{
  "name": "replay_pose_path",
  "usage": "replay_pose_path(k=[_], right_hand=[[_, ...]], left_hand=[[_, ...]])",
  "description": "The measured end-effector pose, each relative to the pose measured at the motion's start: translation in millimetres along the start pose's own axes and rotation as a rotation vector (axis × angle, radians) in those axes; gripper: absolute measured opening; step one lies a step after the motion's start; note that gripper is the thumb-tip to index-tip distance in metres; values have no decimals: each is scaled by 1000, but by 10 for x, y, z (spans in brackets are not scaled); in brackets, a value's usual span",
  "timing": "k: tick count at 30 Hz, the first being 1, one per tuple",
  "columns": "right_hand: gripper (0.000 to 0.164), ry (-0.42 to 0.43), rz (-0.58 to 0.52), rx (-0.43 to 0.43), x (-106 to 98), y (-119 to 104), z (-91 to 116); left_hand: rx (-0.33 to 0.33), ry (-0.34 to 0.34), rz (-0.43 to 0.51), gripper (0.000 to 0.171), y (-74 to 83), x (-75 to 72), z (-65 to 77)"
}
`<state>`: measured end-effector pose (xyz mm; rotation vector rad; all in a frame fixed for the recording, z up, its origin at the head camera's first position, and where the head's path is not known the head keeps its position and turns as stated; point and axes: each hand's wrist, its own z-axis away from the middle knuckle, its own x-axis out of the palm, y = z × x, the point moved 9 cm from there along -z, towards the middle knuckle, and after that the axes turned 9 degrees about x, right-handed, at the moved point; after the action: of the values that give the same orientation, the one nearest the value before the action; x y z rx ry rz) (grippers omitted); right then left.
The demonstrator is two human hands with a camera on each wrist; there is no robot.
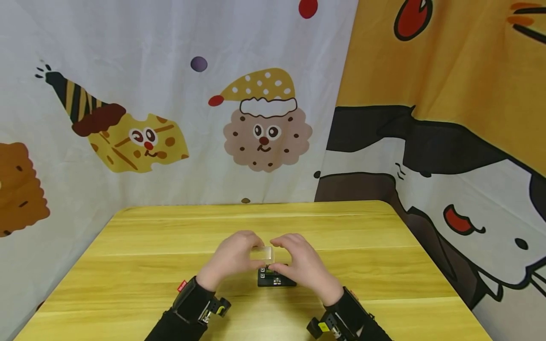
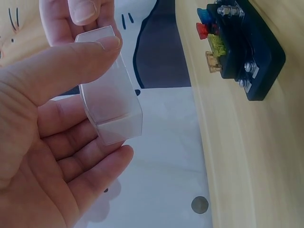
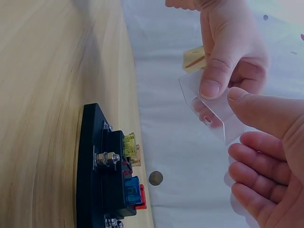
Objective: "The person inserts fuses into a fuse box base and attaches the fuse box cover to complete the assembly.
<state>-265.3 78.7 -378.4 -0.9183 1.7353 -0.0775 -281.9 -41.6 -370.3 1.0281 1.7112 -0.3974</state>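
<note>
My left hand point(image 1: 233, 254) pinches a clear plastic cover point(image 2: 110, 102) between thumb and fingers, above the table. The cover is a hollow, see-through box shape. Beside its other end is my right hand point(image 1: 306, 264), thumb and fingers spread apart. In the right wrist view, the right thumb point(image 3: 256, 107) overlaps the cover's edge; whether it touches I cannot tell. Below both hands a black fuse block point(image 1: 277, 281) sits on the table. Blue, red, yellow and tan blade fuses stick up from it, with metal studs and nuts point(image 3: 108, 158) on its base.
The wooden table point(image 1: 170, 246) has rounded far corners. Behind it and at the right hangs a cloth point(image 1: 162, 42) printed with cartoon figures. Black straps with small cameras point(image 1: 213, 308) are on both wrists.
</note>
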Motion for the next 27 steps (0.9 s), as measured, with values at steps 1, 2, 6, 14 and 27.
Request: replay_pose_path(k=[1,2,6,14,27], right_hand=[[51,3,4,-5,3,-3,-2],[51,5,6,-11,6,-6,-3],[47,17,11,-20,13,-12,-8],[39,34,26,-17,11,-17,-12],[38,83,23,18,-65,86,4]], left_hand=[[1,-1,3,34,6,2,-4],[2,-1,7,34,9,6,-6],[7,7,14,33,34,7,-12],[7,6,16,33,72,34,-19],[-63,121,157,54,-13,-42,40]])
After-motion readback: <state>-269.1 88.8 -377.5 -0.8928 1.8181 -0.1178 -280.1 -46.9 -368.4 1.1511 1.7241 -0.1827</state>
